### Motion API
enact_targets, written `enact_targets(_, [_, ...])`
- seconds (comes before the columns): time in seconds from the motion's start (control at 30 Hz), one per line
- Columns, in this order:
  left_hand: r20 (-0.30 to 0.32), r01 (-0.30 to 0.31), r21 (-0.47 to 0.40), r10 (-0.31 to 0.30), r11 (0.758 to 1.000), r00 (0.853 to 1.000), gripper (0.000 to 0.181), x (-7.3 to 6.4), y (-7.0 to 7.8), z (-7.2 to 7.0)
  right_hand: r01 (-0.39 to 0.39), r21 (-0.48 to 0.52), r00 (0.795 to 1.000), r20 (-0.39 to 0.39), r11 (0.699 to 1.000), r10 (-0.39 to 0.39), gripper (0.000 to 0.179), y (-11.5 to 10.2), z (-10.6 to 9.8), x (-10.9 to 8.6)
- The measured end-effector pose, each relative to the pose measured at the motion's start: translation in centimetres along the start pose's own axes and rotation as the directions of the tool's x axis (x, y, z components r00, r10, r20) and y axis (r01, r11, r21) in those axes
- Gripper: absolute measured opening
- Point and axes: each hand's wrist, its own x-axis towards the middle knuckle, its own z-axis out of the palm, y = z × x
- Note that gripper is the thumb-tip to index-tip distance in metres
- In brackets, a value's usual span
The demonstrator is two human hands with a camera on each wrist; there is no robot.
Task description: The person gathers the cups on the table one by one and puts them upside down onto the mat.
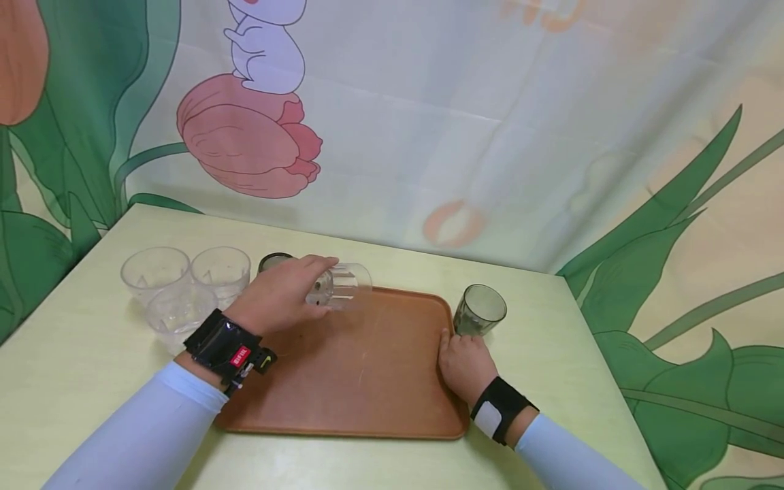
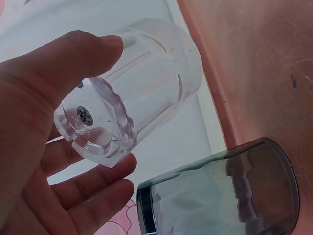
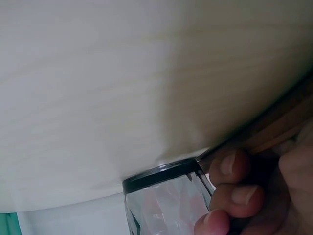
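Left of frame centre, I'm watching the left hand [image 1: 284, 292] gripping a clear cup [image 1: 351, 283], likely light and slippery, best held near its base; lower right, the right hand [image 1: 468, 365] is clasping the tray [image 1: 361, 374].

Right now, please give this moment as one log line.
left hand: holds clear cup, tilted; right hand: grips right edge of tray; three clear cups: left of tray
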Motion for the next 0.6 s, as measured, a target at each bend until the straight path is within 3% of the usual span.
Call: enact_targets(0.6, [-0.017, 0.01, 0.099, -0.008, 0.995, 1.0, 0.078, 0.5, -0.2, 0.2, -0.023, -0.021, 0.998, 0.053, 1.0, 0.024, 0.036, -0.2, -1.1, 0.0])
